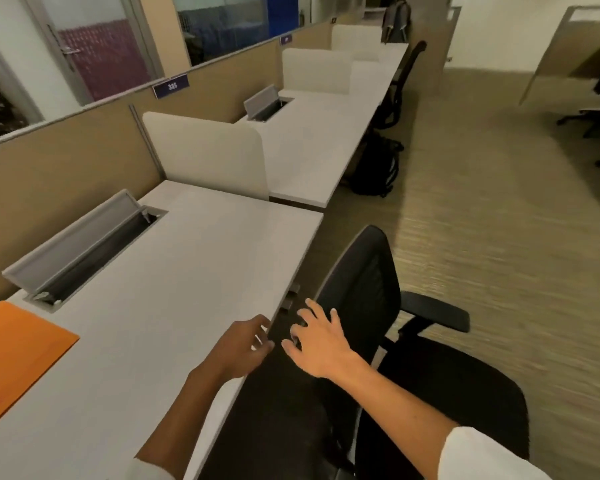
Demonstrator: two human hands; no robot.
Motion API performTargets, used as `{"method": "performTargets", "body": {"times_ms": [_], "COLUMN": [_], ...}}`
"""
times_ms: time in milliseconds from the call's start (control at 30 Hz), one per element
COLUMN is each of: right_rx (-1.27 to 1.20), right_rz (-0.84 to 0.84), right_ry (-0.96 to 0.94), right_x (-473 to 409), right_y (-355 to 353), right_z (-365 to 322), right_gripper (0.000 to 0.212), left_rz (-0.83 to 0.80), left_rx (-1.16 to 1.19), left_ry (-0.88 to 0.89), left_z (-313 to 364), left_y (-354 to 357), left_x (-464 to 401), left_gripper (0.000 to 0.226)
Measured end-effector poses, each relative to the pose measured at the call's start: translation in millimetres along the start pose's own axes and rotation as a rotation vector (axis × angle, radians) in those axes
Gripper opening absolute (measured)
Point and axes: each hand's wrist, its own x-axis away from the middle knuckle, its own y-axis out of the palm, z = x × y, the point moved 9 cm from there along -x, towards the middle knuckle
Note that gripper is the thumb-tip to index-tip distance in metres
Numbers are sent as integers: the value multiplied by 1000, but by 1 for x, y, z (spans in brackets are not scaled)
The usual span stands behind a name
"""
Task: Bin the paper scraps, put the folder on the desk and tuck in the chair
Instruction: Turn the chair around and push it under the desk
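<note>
both hands hang open over the gap between desk and chair, gripping nothing. left hand point(243, 344) hovers at the desk's front edge, fingers loosely curled, its fingertips just past the rim; whether they touch the edge cannot be told. right hand point(317, 344) is spread with straight fingers, just beside the chair's backrest, over the dark space below the desk point(174, 278); contact with the chair is not clear. white sleeves show at both forearms.

the black mesh office chair point(364, 292) stands just beside the desk's front edge, turned at an angle, its backrest near the desk and its seat and one armrest reaching out over the carpet point(482, 220).

the orange folder point(18, 355) lies flat on the desk at the far left, partly cut off by the picture's edge, well apart from both hands.

at the back of the desk a grey cable tray point(84, 251) is set in the top, its lid tilted up; the inside is dark and what it holds cannot be made out. a white divider panel point(208, 154) stands between this desk and the next one, which has a like tray with its lid up. a tan partition point(59, 161) runs behind, bearing a blue number plate point(171, 86).
</note>
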Motion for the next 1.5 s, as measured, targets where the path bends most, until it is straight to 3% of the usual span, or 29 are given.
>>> {"method": "performTargets", "body": {"times_ms": [100, 300, 433, 567, 733, 867, 967, 1100, 1300, 1500], "right_rx": [-5, -134, -182, -333, -470, -695, -788, -830, -834, -714], "right_rz": [100, 141, 145, 164, 159, 119, 92, 67, 2, -12], "right_ry": [-22, -103, -180, -278, -368, -424, -466, -553, -557, -534], "right_x": [8, 34, 60, 99, 149, 189, 218, 246, 292, 346], "right_y": [0, 5, 14, 23, 29, 37, 42, 61, 64, 63], "right_z": [-2, -7, -21, -29, -26, -21, -11, -3, 12, 28], "right_gripper": [49, 45, 42, 34, 21, 12, 9, 12, 16, 17], "left_rz": [-10, 86, 123, 82, -102, -288, -506, -617, -599, -541], "left_rx": [-45, -111, -166, -268, -629, -897, -1100, -1081, -1009, -977], "left_ry": [14, -64, -116, -61, 123, 308, 347, 370, 367, 299], "left_z": [35, 45, 36, 49, 75, 107, 108, 100, 103, 119], "left_y": [14, 10, 9, 16, 43, 83, 108, 121, 134, 153], "left_x": [7, 28, 33, 18, -25, -41, -42, -29, 20, 72], "left_gripper": [34, 35, 49, 72, 116, 135, 138, 138, 158, 156]}}
